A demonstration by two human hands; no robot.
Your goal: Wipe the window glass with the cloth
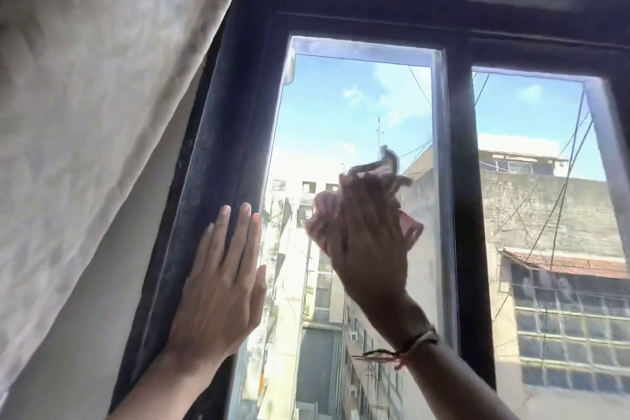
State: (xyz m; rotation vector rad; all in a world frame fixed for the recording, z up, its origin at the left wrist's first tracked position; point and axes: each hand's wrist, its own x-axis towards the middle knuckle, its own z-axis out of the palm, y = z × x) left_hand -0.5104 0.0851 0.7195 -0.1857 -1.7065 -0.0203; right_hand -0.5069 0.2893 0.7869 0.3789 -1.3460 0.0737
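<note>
The window glass (344,112) is a tall pane in a dark frame, with sky and buildings behind it. My right hand (368,242) presses a crumpled cloth (383,165) against the middle of the pane; hand and cloth are blurred by motion. The cloth sticks out above the fingers, its lower part hidden by the hand. A thread bracelet circles the right wrist. My left hand (221,286) lies flat with fingers together on the frame's left upright (218,153), fingertips pointing up, holding nothing.
A pale curtain (85,112) hangs at the left beside the frame. A dark middle post (462,181) separates this pane from a second pane (545,215) on the right. White ceiling runs along the top.
</note>
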